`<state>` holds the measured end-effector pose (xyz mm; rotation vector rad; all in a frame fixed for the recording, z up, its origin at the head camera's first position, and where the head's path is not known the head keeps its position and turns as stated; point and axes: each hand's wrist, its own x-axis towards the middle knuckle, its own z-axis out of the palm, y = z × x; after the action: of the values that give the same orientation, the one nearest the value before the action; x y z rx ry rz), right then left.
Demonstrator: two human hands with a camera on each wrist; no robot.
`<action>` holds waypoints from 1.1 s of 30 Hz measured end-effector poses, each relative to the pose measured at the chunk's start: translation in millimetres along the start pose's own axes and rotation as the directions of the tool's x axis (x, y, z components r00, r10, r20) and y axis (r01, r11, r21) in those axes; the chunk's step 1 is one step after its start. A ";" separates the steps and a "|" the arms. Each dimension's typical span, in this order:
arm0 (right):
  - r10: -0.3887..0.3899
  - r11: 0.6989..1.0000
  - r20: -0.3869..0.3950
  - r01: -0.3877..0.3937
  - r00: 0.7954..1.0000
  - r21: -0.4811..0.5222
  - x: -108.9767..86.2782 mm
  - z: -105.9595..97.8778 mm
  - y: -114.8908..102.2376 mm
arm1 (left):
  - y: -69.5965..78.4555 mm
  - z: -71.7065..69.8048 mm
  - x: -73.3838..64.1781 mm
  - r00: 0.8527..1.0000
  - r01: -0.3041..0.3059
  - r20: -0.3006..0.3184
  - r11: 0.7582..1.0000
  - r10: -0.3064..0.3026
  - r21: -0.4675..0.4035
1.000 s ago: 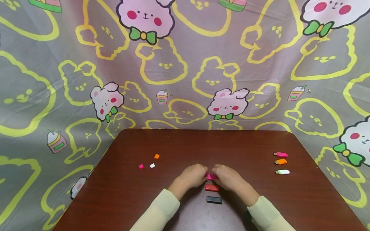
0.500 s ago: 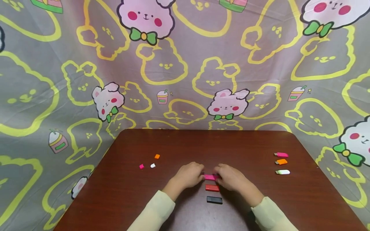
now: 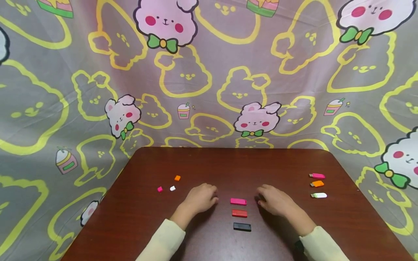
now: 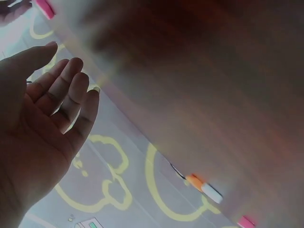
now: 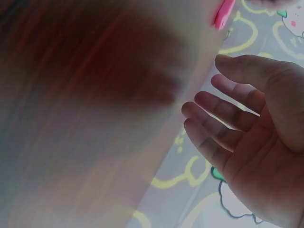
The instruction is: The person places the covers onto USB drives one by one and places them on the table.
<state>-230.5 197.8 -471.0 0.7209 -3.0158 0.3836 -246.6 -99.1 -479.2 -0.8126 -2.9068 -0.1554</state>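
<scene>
In the head view a pink USB flash drive [image 3: 238, 201] lies between my two hands, with a red flash drive [image 3: 239, 213] and a black flash drive [image 3: 242, 227] in a column below it. My left hand [image 3: 200, 198] is off to the left of the pink drive, fingers loosely bent, holding nothing. On the other side my right hand [image 3: 275, 200] also holds nothing, its fingers relaxed toward the pink drive. Both wrist views show bare palms; the pink drive appears at the top edge of each.
On the left of the brown table [image 3: 209, 166] lie three small caps: an orange cap [image 3: 177, 178], a pink cap [image 3: 160, 189] and a white cap [image 3: 172, 188]. At the right, uncapped drives show metal plugs: pink [image 3: 317, 176], orange [image 3: 317, 184] and white [image 3: 319, 195]. A printed cloth [image 3: 209, 90] surrounds the table.
Both hands were at the pink flash drive one second ago. They have let go and drawn apart, left hand leftward and right hand rightward, leaving the drive on the table.
</scene>
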 end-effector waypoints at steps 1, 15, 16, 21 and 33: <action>0.005 1.000 -0.002 -0.005 1.000 0.001 -2.1 -0.9 3.4 | -2.6 0.4 -2.3 1.000 0.001 -0.007 1.000 -0.001 -0.002; 0.000 0.999 -0.068 0.003 0.998 0.042 -33.0 -15.1 55.5 | -38.7 -10.4 -33.6 0.995 0.083 -0.063 0.997 -0.083 -0.007; 0.003 0.999 -0.074 0.000 0.997 0.038 -35.0 -15.8 58.9 | -41.2 -11.2 -35.8 0.993 0.091 -0.069 0.996 -0.091 -0.006; 0.011 1.000 -0.109 -0.008 0.994 0.026 -44.2 -19.4 75.1 | -53.8 -14.8 -44.6 0.987 0.131 -0.089 0.991 -0.131 0.000; 0.065 0.998 -0.115 -0.063 0.991 0.018 -63.7 -27.5 102.8 | -74.4 -20.2 -55.0 0.977 0.195 -0.086 0.981 -0.195 -0.004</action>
<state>-220.7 321.4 -473.0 0.5819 -2.9358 0.4334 -236.9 -193.0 -472.0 -0.5043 -2.8986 -0.1966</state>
